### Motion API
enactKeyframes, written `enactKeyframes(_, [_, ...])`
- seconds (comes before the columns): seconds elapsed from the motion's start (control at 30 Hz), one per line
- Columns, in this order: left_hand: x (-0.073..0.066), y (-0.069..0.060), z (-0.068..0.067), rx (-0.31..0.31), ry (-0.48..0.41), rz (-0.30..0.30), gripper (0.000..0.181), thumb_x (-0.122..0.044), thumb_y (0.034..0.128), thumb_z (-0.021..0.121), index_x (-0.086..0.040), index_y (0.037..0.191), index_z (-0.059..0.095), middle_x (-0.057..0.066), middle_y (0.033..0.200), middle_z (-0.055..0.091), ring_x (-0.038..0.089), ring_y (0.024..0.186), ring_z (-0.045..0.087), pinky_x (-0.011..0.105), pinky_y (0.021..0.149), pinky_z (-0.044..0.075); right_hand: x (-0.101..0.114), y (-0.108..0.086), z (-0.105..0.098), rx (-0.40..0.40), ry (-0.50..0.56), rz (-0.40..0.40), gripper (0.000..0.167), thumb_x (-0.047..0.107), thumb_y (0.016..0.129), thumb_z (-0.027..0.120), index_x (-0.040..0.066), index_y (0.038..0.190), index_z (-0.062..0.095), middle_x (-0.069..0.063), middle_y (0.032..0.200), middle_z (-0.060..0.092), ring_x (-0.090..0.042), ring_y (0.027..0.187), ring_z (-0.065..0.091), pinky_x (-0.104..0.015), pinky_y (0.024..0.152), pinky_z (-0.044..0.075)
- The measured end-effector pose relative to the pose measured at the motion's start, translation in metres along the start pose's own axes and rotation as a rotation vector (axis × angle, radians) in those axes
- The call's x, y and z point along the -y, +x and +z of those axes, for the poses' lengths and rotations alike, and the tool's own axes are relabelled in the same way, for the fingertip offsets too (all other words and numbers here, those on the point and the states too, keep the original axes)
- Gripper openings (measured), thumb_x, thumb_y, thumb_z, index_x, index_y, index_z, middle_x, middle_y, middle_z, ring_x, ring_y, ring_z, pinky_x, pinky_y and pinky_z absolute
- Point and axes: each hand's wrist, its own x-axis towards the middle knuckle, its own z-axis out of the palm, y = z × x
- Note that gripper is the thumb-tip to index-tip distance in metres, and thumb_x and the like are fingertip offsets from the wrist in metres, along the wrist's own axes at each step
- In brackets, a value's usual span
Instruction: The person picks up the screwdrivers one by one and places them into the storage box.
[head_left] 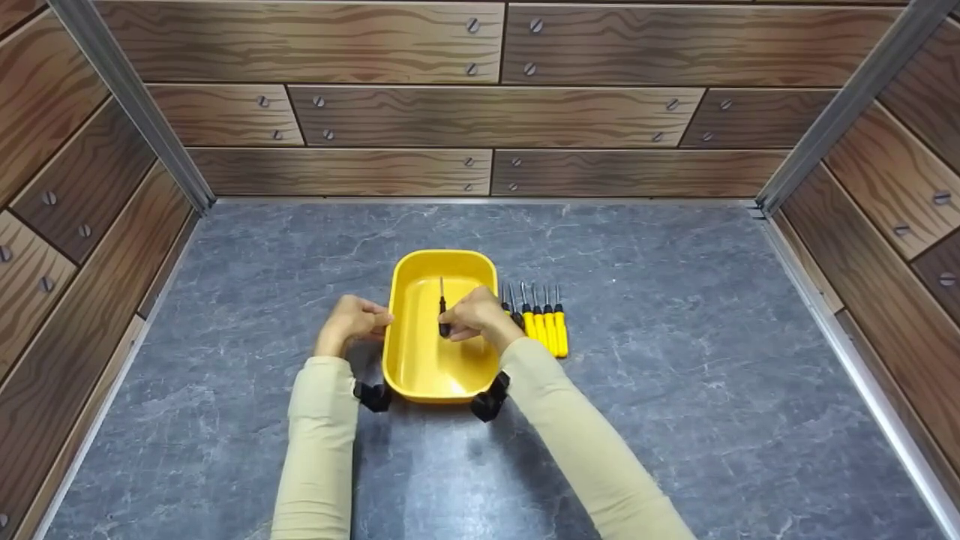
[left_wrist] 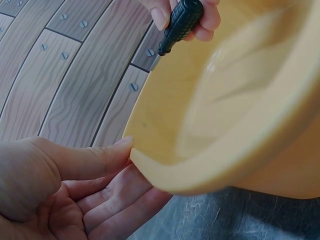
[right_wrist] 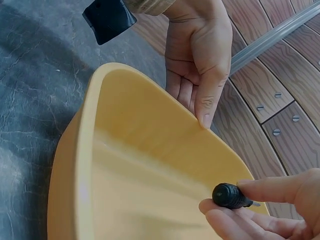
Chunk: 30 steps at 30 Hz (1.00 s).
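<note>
A yellow plastic tub [head_left: 409, 367] stands on the grey floor in front of the person. The left hand [head_left: 352, 322] pinches its left rim, thumb on top and fingers against the outer wall, as the left wrist view shows. Over the inside of the tub, the right hand [head_left: 478, 311] holds a small black-handled screwdriver [head_left: 443, 315]. Its thin shaft points away from the person in the head view. In the right wrist view the black handle [right_wrist: 231, 195] sits between thumb and fingers, apart from the tub's inner wall.
Just right of the tub lies a row of several screwdrivers [head_left: 551, 330] with yellow and black handles, partly hidden by the right hand and forearm. Black wrist devices [head_left: 491, 397] hang by both forearms. Wood-patterned walls [head_left: 487, 116] with metal edge strips [head_left: 862, 360] enclose the floor.
</note>
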Motion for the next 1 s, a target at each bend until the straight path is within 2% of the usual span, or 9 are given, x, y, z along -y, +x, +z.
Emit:
enactKeyframes(0.13, [0.0, 0.001, 0.001, 0.003, 0.001, -0.014, 0.03, -0.001, 0.0919, 0.06, 0.016, 0.117, 0.061, 0.034, 0.116, 0.063, 0.016, 0.071, 0.072, 0.041, 0.086, 0.063, 0.0, 0.001, 0.002, -0.012, 0.006, 0.0, 0.019, -0.001, 0.081, 0.071, 0.003, 0.069, 0.057, -0.005, 0.051, 0.06, -0.011, 0.042, 0.061, -0.022, 0.048, 0.06])
enactKeyframes(0.3, [0.001, 0.002, 0.0, -0.003, -0.012, -0.025, 0.031, -0.001, 0.0919, 0.06, 0.016, 0.118, 0.06, 0.033, 0.116, 0.063, 0.012, 0.067, 0.069, 0.041, 0.087, 0.063, 0.0, 0.004, 0.007, -0.007, 0.017, 0.01, 0.01, -0.001, 0.08, 0.072, -0.004, 0.082, 0.063, -0.005, 0.053, 0.062, -0.011, 0.043, 0.062, -0.025, 0.053, 0.062])
enactKeyframes(0.4, [0.001, 0.001, 0.0, -0.006, -0.016, -0.02, 0.031, 0.0, 0.0918, 0.06, 0.016, 0.118, 0.06, 0.033, 0.115, 0.063, 0.012, 0.067, 0.069, 0.042, 0.087, 0.063, -0.003, 0.007, 0.011, -0.007, 0.032, 0.025, 0.014, -0.001, 0.079, 0.073, -0.006, 0.088, 0.064, -0.005, 0.054, 0.062, -0.011, 0.044, 0.062, -0.027, 0.057, 0.064])
enactKeyframes(0.57, [0.0, 0.0, 0.0, -0.015, 0.002, -0.015, 0.03, -0.001, 0.0921, 0.06, 0.016, 0.116, 0.061, 0.033, 0.113, 0.065, 0.013, 0.068, 0.07, 0.041, 0.086, 0.063, -0.008, 0.012, 0.018, -0.019, 0.052, 0.044, 0.02, -0.002, 0.077, 0.074, -0.008, 0.094, 0.064, -0.005, 0.054, 0.061, -0.012, 0.043, 0.061, -0.026, 0.054, 0.063])
enactKeyframes(0.7, [0.0, 0.001, 0.0, -0.017, -0.003, -0.02, 0.03, -0.001, 0.092, 0.06, 0.016, 0.116, 0.061, 0.033, 0.113, 0.065, 0.014, 0.068, 0.07, 0.041, 0.086, 0.063, -0.007, 0.014, 0.023, -0.034, 0.05, 0.068, 0.029, -0.002, 0.077, 0.075, -0.012, 0.102, 0.064, -0.007, 0.056, 0.064, -0.013, 0.043, 0.062, -0.032, 0.064, 0.065])
enactKeyframes(0.77, [-0.001, 0.001, 0.0, -0.011, -0.006, -0.018, 0.03, -0.001, 0.0922, 0.06, 0.017, 0.117, 0.06, 0.034, 0.114, 0.063, 0.016, 0.071, 0.072, 0.041, 0.086, 0.063, -0.005, 0.015, 0.025, -0.044, 0.048, 0.08, 0.031, -0.001, 0.077, 0.075, -0.012, 0.103, 0.064, -0.008, 0.057, 0.064, -0.014, 0.044, 0.062, -0.035, 0.071, 0.064])
enactKeyframes(0.9, [-0.001, 0.001, 0.001, -0.013, 0.002, -0.022, 0.031, -0.001, 0.0921, 0.06, 0.016, 0.118, 0.06, 0.034, 0.117, 0.062, 0.017, 0.073, 0.072, 0.04, 0.086, 0.063, -0.004, 0.018, 0.029, -0.068, 0.035, 0.083, 0.027, 0.0, 0.076, 0.076, -0.01, 0.099, 0.065, -0.009, 0.057, 0.064, -0.014, 0.043, 0.062, -0.036, 0.07, 0.065])
enactKeyframes(1.0, [-0.001, 0.001, 0.001, -0.013, 0.019, -0.026, 0.03, -0.002, 0.0923, 0.06, 0.015, 0.117, 0.061, 0.033, 0.117, 0.063, 0.013, 0.068, 0.07, 0.039, 0.086, 0.063, -0.005, 0.02, 0.033, -0.08, 0.038, 0.086, 0.025, 0.0, 0.076, 0.076, -0.009, 0.097, 0.066, -0.008, 0.055, 0.062, -0.014, 0.043, 0.061, -0.036, 0.069, 0.065])
